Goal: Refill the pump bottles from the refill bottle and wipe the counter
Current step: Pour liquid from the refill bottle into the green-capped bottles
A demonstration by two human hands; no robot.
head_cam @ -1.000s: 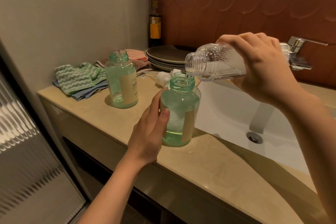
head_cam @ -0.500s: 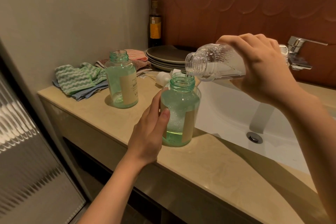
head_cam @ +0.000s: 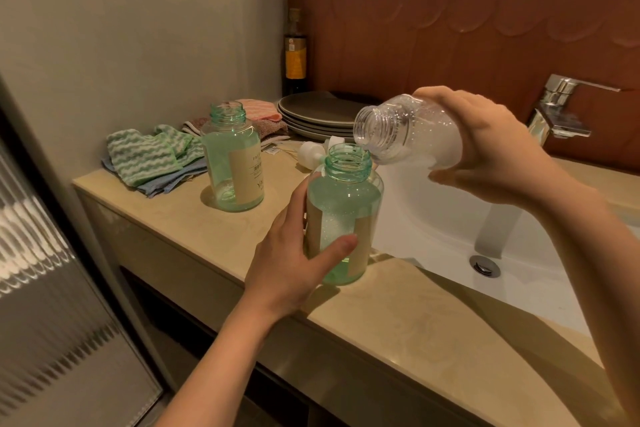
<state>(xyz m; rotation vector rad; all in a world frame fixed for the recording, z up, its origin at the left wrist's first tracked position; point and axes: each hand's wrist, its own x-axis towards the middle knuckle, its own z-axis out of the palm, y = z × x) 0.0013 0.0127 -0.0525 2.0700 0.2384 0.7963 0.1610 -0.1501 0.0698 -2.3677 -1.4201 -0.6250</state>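
Note:
My left hand grips a green pump bottle that stands uncapped on the beige counter beside the sink; it holds a little liquid and foam. My right hand holds the clear refill bottle tipped on its side, its open mouth over the green bottle's neck. A second uncapped green pump bottle stands further left on the counter. White pump heads lie behind the near bottle, partly hidden.
Folded green, blue and pink cloths lie at the counter's left end. A stack of grey plates and a dark bottle sit in the corner. The white sink and chrome tap are to the right.
The refill bottle's mouth has tilted up slightly over the green bottle's neck. My left hand stays on the bottle.

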